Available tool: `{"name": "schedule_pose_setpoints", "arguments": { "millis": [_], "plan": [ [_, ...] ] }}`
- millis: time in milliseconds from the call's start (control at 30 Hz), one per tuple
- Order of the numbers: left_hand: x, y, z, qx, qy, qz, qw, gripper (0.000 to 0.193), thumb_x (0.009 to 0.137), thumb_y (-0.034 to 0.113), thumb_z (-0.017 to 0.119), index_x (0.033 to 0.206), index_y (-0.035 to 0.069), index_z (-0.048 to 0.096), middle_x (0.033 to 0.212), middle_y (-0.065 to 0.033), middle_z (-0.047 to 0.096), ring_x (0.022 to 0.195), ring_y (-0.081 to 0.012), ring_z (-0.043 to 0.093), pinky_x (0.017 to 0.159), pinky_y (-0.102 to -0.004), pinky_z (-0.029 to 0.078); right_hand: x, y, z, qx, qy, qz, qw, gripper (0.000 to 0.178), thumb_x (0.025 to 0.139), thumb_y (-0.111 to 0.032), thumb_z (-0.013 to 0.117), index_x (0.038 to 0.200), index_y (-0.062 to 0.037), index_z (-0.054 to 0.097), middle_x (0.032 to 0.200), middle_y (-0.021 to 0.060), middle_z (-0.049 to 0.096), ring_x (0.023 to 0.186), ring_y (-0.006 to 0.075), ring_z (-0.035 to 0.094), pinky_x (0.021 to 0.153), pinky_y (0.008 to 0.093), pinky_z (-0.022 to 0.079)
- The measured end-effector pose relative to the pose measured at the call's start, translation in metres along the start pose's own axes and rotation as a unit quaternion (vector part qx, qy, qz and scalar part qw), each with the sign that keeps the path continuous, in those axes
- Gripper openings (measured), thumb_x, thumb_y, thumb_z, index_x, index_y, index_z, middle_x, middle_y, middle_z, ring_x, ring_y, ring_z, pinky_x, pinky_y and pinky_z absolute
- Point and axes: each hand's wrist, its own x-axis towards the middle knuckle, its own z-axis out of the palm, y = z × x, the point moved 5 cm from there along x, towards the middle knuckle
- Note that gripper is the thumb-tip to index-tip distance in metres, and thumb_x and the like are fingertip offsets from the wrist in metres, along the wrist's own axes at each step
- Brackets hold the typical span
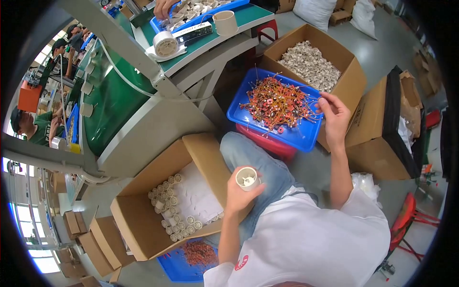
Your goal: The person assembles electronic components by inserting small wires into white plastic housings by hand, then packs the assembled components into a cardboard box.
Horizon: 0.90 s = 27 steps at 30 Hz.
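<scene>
My left hand (237,195) is wrapped round a white plastic cylinder housing (246,179), held upright above my left thigh. Its round opening faces up, and thin ribs show inside. Over the right edge of a blue tray (306,138), my right hand (334,115) has its fingers bent in a pinch, with thin wires at the fingertips. A heap of small red parts with yellow and red wires (277,103) fills much of the tray. To the left, a cardboard box (138,215) contains rows of similar white housings (165,198) beside a pale sheet.
A red stool (272,146) is under the tray. Behind it stands a carton (354,76) of small white pieces. Another blue tray (177,270) with reddish bits lies low. A green-topped workbench (239,24) and a conveyor (114,100) border the left; other people work there.
</scene>
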Motion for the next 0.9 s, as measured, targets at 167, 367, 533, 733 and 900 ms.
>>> {"name": "schedule_pose_setpoints", "arguments": {
  "millis": [167, 367, 533, 733, 900],
  "plan": [
    [0.053, 0.018, 0.046, 0.229, -0.006, 0.211, 0.950, 0.046, 0.064, 0.018, 0.086, 0.102, 0.003, 0.066, 0.140, -0.0189, 0.045, 0.128, -0.0334, 0.047, 0.104, -0.0444, 0.040, -0.005, 0.002, 0.008, 0.076, -0.044, 0.038, 0.995, 0.020, 0.093, -0.006, 0.064, 0.111, 0.0021, 0.068, 0.093, 0.0071, 0.070, 0.080, 0.0131, 0.068, 0.071, 0.0258, 0.055],
    [0.123, -0.011, 0.110, 0.308, -0.045, 0.311, 0.898, 0.051, 0.062, 0.021, 0.084, 0.106, 0.004, 0.065, 0.144, -0.0170, 0.044, 0.137, -0.0396, 0.034, 0.111, -0.0532, 0.026, -0.017, 0.007, 0.020, 0.096, -0.062, 0.086, 0.990, 0.020, 0.093, -0.005, 0.063, 0.111, 0.0028, 0.068, 0.093, 0.0066, 0.070, 0.079, 0.0136, 0.068, 0.071, 0.0259, 0.055],
    [0.134, -0.036, 0.121, 0.308, -0.065, 0.300, 0.901, 0.061, 0.061, 0.018, 0.084, 0.116, 0.004, 0.062, 0.128, -0.0130, 0.057, 0.128, -0.0358, 0.044, 0.105, -0.0509, 0.033, -0.012, 0.026, 0.003, -0.305, -0.086, 0.012, 0.948, 0.017, 0.085, -0.006, 0.067, 0.100, -0.0049, 0.074, 0.090, 0.0118, 0.069, 0.076, 0.0199, 0.067, 0.071, 0.0322, 0.054],
    [0.131, -0.030, 0.108, 0.296, -0.039, 0.285, 0.911, 0.059, 0.062, 0.017, 0.084, 0.115, 0.005, 0.062, 0.126, -0.0120, 0.059, 0.121, -0.0349, 0.050, 0.103, -0.0457, 0.037, -0.010, 0.049, -0.010, -0.487, -0.112, -0.044, 0.865, 0.021, 0.080, -0.004, 0.069, 0.101, -0.0052, 0.074, 0.087, 0.0111, 0.066, 0.072, 0.0179, 0.062, 0.067, 0.0304, 0.050],
    [0.128, -0.029, 0.108, 0.338, -0.079, 0.296, 0.890, 0.062, 0.062, 0.016, 0.082, 0.118, 0.003, 0.060, 0.128, -0.0137, 0.058, 0.119, -0.0355, 0.051, 0.102, -0.0464, 0.038, -0.010, 0.042, -0.003, -0.311, -0.135, 0.055, 0.939, 0.020, 0.079, -0.001, 0.071, 0.099, -0.0020, 0.074, 0.087, 0.0086, 0.067, 0.073, 0.0148, 0.062, 0.067, 0.0284, 0.050]
  ]
}}
